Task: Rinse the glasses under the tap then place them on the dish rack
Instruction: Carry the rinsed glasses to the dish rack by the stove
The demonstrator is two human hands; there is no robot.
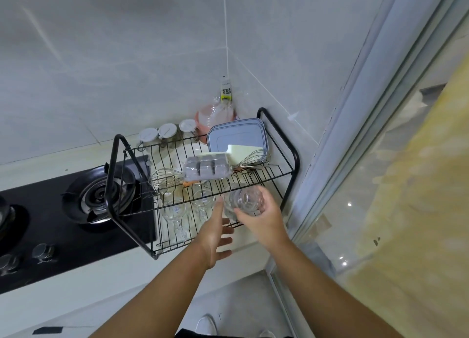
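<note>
our right hand [264, 221] grips a clear glass [245, 198], fingers curled round its side, above the front right corner of the dish rack [111, 170]. our left hand [215, 233] is spread, fingers straight, just beside the glass. other glasses [175, 211] lie on the lower tier.

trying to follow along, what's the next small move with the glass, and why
Probably lower the clear drinking glass onto the right end of the black wire dish rack, beside the clear stemmed glasses there, then release: the right hand grips it over that spot, the left hand is open.
</note>
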